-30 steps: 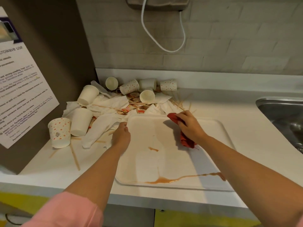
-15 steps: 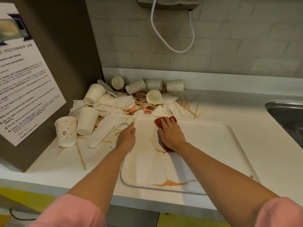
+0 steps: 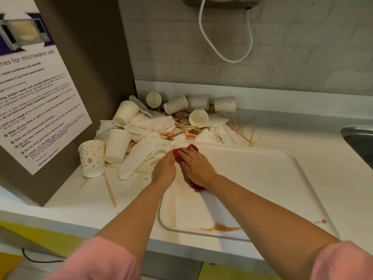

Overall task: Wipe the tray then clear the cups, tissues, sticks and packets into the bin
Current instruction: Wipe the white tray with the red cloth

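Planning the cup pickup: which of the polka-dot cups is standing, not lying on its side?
The dotted cup at the pile's front left, beside the poster. The other two dotted cups lie on their sides at the back.

The right hand [image 3: 196, 167] covers most of the red cloth [image 3: 177, 156]; the sink [image 3: 360, 139] runs off frame.

A shared workplace pantry: a facilities notice [image 3: 38, 93] on microwave use hangs beside the white table [image 3: 282, 130], a steel sink [image 3: 361, 142] set in under tiled wall [image 3: 282, 57].
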